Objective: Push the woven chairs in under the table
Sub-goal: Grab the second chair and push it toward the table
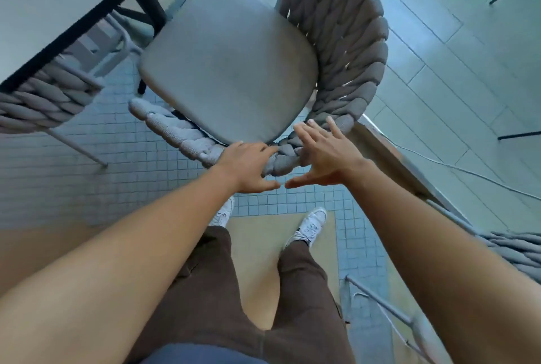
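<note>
A woven chair (pixel 345 50) stands on the tiled floor (pixel 87 176) directly in front of the person, its grey seat cushion (pixel 228 62) facing up and its thick rope backrest curving around the near and right sides. The front of the seat points toward the table (pixel 44 3), whose pale top and dark edge fill the upper left corner; only the far corner of the cushion lies near the table's corner, so most of the chair sits out in the open, not under the top. The left hand (pixel 248 164) rests on the top of the rope back at its nearest point, fingers curled over the braid toward the cushion and thumb out below, gripping the rim loosely. The right hand (pixel 328 156) lies just beside it with fingers spread flat and apart, palm pressed against the same rope rim, thumb pointing toward the left thumb; the two thumbs are near but not touching. A second woven chair (pixel 44 100) sits at the left with its back tucked partly under the table's edge. Below the arms, brown trousers and white shoes (pixel 310 226) stand on a tan floor panel.
</note>
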The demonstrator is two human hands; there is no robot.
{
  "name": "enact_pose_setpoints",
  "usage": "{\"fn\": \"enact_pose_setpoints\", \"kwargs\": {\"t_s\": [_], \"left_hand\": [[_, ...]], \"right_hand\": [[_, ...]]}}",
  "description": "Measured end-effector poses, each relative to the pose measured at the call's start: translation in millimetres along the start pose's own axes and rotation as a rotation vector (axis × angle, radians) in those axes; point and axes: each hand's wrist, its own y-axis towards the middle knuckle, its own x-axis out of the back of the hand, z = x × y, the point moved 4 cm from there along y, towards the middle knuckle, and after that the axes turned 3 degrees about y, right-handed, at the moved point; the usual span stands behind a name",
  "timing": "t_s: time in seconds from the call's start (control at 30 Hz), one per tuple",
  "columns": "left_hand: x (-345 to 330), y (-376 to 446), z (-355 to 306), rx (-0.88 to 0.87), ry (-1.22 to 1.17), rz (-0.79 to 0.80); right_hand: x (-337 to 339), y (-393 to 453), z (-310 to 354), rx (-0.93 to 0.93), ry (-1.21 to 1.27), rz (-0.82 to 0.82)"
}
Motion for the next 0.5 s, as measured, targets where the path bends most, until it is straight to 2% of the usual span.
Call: {"fn": "enact_pose_setpoints", "kwargs": {"t_s": [0.13,0.27,0.37,0.5], "left_hand": [[-7.2,20.4,-17.3,0.077,-0.011,-0.016],[-22.5,35.9,-38.1,0.262,-0.071,-0.05],[-27.9,36.9,-35.9,0.315,-0.063,-0.08],[-28.1,27.7,-21.8,0.265,-0.049,-0.054]], "right_hand": [[-0.6,16.1,-32.5,0.164,-0.197,0.039],[3.4,36.6,-54.8,0.3,-0.332,0.015],[2.4,45.0,-50.8,0.262,-0.346,-0.009],[2.0,47.5,-35.1,0.246,-0.346,-0.097]]}}
